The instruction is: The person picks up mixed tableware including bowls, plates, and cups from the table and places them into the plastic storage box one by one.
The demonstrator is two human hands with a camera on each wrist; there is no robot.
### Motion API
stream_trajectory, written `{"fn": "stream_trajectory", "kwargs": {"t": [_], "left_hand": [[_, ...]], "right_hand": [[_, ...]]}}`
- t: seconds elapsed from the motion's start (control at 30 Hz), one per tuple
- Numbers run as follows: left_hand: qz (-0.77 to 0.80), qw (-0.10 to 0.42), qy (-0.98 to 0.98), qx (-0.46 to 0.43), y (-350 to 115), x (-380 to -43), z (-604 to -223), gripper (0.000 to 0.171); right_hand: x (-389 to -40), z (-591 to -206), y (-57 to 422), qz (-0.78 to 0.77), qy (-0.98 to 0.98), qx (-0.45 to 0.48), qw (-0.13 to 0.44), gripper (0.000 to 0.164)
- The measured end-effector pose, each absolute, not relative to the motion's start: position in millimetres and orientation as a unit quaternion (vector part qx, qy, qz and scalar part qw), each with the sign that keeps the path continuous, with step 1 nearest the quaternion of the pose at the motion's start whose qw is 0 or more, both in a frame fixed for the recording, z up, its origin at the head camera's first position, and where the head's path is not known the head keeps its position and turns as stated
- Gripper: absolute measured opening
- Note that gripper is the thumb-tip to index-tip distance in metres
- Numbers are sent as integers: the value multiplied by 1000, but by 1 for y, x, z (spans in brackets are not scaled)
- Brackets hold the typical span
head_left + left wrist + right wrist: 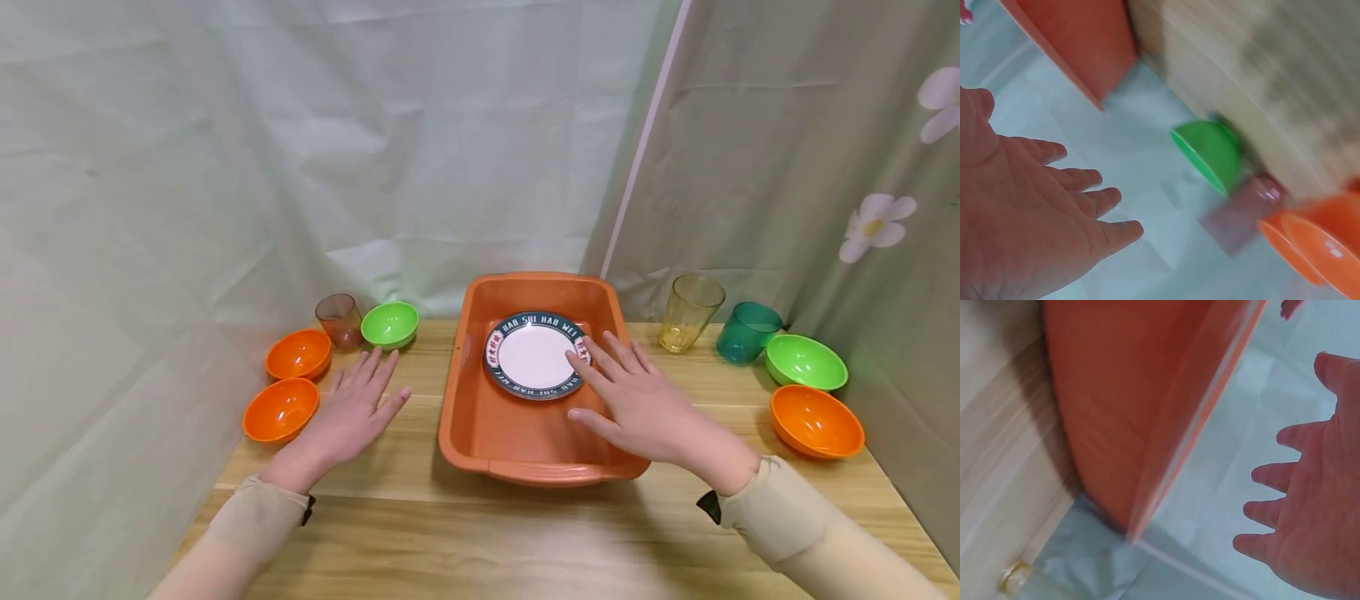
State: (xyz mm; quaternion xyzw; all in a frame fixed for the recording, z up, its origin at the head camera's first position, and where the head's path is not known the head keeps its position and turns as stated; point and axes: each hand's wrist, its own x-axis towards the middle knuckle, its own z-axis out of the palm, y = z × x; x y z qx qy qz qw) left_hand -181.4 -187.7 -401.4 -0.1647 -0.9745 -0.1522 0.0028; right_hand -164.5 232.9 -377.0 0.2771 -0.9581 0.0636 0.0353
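Plate [531, 357] in tub [525, 433] on wooden table [420, 525]

Surface [420, 533]: we see pale wood planks, hung round with cloth.
Middle: an orange tub [480, 433] stands on it.
Left side: two orange bowls [298, 354], a green bowl [390, 324] and a brownish cup [340, 320].
Right side: a yellow cup [689, 313], a teal cup [747, 332], a second green bowl [806, 362] and one more orange bowl [817, 421].
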Motion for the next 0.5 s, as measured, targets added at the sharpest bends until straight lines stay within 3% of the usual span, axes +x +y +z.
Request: {"fn": "stream_trajectory", "kwargs": {"t": [0.5], "left_hand": [[-168,37,-983,-62,-278,-169,-406,76]], "right_hand": [[-167,-353,167,40,-916,398,38,77]]}}
